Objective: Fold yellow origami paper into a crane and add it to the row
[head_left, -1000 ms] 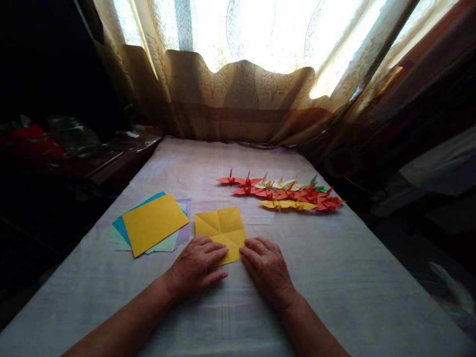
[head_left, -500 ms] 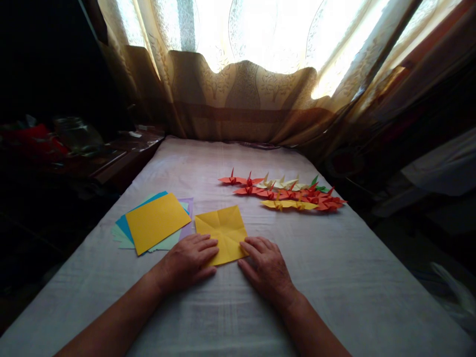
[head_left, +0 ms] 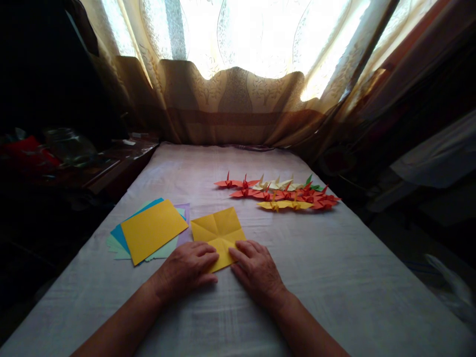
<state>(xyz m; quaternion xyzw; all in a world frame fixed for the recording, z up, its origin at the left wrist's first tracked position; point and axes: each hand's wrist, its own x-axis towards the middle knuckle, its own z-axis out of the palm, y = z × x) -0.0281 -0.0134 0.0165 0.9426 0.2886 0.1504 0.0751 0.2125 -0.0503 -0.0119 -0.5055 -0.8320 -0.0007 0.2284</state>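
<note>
A creased square of yellow origami paper (head_left: 219, 225) lies on the cloth-covered surface, its fold lines crossing near the middle. The fingers of my left hand (head_left: 188, 265) rest stretched out over its lower left corner, with the thumb apart below the edge. On the lower right part lie the fingers of my right hand (head_left: 256, 270), slightly bent, the thumb just below them. Both hands cover the near corners of the sheet. Left of it is a loose stack of coloured paper, with a yellow sheet (head_left: 154, 232) on top of blue, pale green and purple ones.
Several folded paper cranes stand in rows at the right: red cranes (head_left: 244, 192), yellow cranes (head_left: 275, 205), cream ones and a green one (head_left: 315, 186). A glass jar (head_left: 70, 146) sits on a dark side table at left. Patterned curtains (head_left: 238, 94) hang behind.
My right hand has slid a little left and inward over the paper. The whole view has shifted slightly; the stack and the cranes keep their places on the cloth.
</note>
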